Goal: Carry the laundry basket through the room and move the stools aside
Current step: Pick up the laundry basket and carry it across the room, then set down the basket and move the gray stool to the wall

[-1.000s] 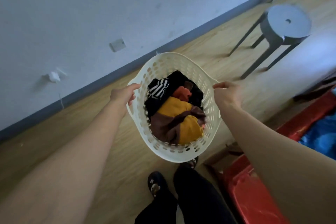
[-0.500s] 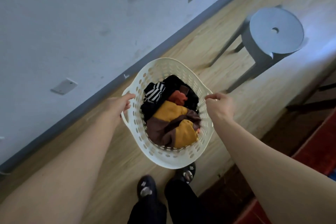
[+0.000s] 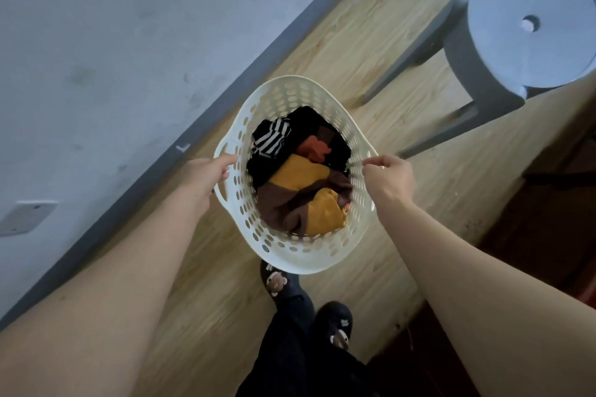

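I hold a white perforated laundry basket [image 3: 290, 255] out in front of me above the wooden floor. It contains crumpled clothes [image 3: 300, 177] in black, striped, orange, mustard and brown. My left hand [image 3: 203, 174] grips the basket's left rim by the handle slot. My right hand [image 3: 388, 179] grips the right rim. A grey round stool [image 3: 529, 26] with a hole in its seat stands ahead to the right, close to the basket.
A pale wall [image 3: 113, 58] with a dark skirting board runs diagonally on the left. A wall socket plate [image 3: 27, 216] sits low on it. A dark reddish furniture edge [image 3: 548, 235] borders the right. My legs and slippers [image 3: 303, 309] are below the basket.
I have walked forward along the wall with the basket. The stool has come much closer, now at the upper right. The red and blue items on the right have left the view.
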A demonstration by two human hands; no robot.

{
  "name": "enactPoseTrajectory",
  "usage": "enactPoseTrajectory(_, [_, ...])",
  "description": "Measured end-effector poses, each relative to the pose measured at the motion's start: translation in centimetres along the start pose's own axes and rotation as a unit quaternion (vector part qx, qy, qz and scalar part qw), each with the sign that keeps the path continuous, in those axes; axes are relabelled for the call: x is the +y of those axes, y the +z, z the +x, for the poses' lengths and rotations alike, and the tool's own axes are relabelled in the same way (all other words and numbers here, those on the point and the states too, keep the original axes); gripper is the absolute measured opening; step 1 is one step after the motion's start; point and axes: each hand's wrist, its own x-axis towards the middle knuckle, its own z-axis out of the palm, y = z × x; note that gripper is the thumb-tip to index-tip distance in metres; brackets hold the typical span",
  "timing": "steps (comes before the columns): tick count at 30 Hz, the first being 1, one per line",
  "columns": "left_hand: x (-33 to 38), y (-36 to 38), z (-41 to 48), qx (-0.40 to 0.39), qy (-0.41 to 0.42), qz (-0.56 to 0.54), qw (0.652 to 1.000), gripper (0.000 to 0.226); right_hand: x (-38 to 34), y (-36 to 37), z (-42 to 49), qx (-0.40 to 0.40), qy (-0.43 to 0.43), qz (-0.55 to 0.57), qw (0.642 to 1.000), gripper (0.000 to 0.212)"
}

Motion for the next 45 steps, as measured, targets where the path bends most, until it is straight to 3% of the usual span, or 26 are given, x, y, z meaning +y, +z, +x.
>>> enactPoseTrajectory(6, [0.6, 1.7, 4.0, -0.006, -0.014, 0.027, 1.000, 0.059, 0.0, 1.7, 3.5, -0.013, 0.022, -0.021, 0.999, 0.028])
enactPoseTrajectory(11, [2.1, 2.6, 5.5, -0.006, -0.004, 0.066, 0.998, 0.040, -0.3, 1.6, 6.3, -0.039, 0.027, -0.060, 0.997, 0.023])
enactPoseTrajectory(14, [3.6, 3.4, 4.8, 0.032, 0.033, 0.147, 0.988, 0.061, -0.7, 0.6, 6.9, -0.044, 0.027, -0.115, 0.992, 0.026])
enactPoseTrajectory(18, [7.9, 5.7, 2.0, 0.027, 0.133, 0.180, 0.974, 0.071, -3.7, -2.2, 6.3, -0.043, -0.020, -0.111, 0.993, 0.032])
enactPoseTrajectory(28, [21.6, 22.2, -7.9, -0.066, 0.226, 0.113, 0.965, 0.061, -12.6, -14.7, 12.3, 0.014, -0.155, -0.094, 0.983, 0.031])
enactPoseTrajectory(39, [27.1, 41.1, -10.2, -0.041, 0.096, -0.003, 0.995, 0.074, -15.2, -30.1, 27.4, 0.012, -0.176, -0.135, 0.975, 0.031])
enactPoseTrajectory(43, [26.5, 44.1, -9.2, -0.047, 0.030, -0.033, 0.998, 0.041, -14.5, -32.6, 31.2, 0.009, -0.152, -0.140, 0.978, 0.035])
enactPoseTrajectory(45, [26.1, 44.2, -8.7, -0.062, 0.004, -0.039, 0.997, 0.036, -14.3, -32.8, 32.6, 0.008, -0.147, -0.149, 0.978, 0.037])
